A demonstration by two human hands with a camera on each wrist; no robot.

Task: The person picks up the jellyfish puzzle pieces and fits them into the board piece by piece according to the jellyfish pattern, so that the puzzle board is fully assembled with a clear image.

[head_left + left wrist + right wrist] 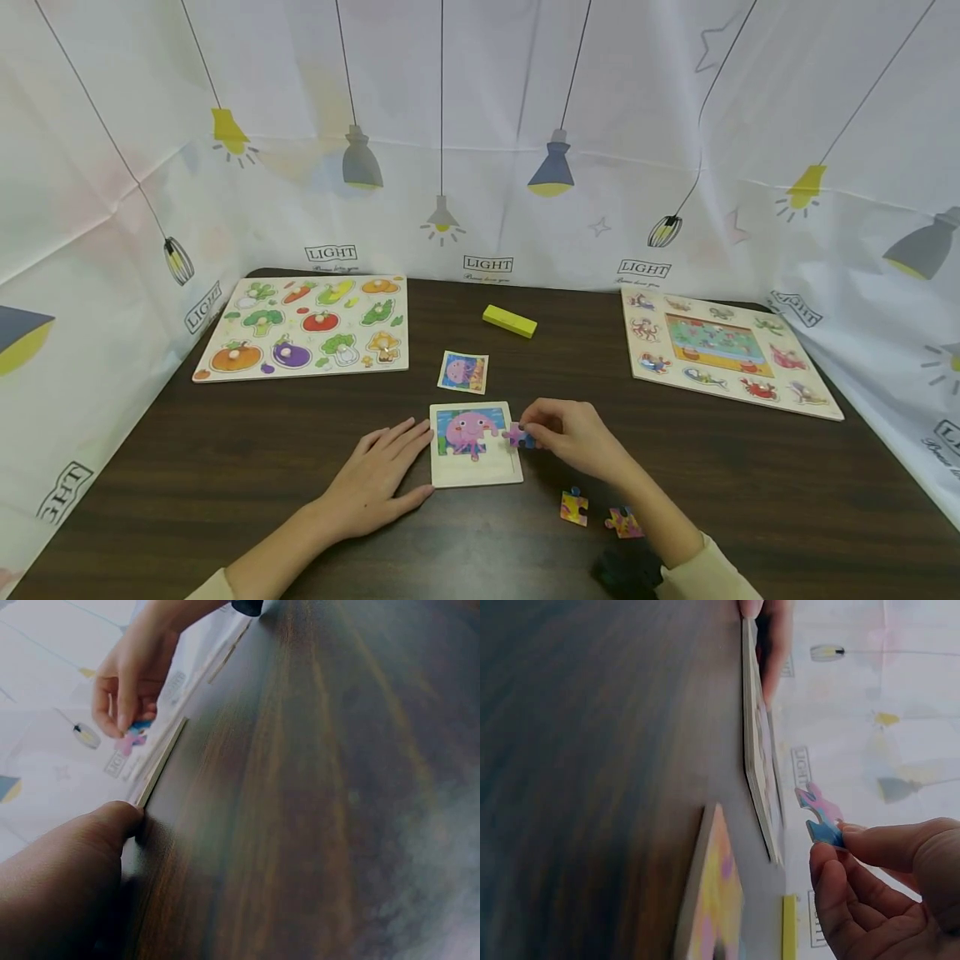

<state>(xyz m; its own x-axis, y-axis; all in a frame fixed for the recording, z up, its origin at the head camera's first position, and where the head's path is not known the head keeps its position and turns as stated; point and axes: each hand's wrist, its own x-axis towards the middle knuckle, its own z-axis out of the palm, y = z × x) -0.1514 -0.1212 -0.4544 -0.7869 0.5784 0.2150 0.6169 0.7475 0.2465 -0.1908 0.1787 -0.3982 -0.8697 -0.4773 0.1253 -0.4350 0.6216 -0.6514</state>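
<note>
A small wooden puzzle tray (480,475) lies in the middle of the table, partly filled with pieces of a pink octopus picture. Its lower and right parts show bare wood. Flat on the table, my left hand (378,479) rests with straight fingers and thumb against the tray's left edge. My right hand (573,435) pinches a pink and blue puzzle piece (822,816) between thumb and fingertips, held above the tray's right edge. Two loose puzzle pieces, one mostly yellow (573,507) and one yellow and pink (624,522), lie near my right forearm.
Behind the tray lies a small octopus picture card (462,372), with a yellow block (509,322) farther back. A vegetable puzzle board (348,327) is at the back left, a sea-animal board (630,333) at the back right. A dark object (626,571) sits by the right sleeve.
</note>
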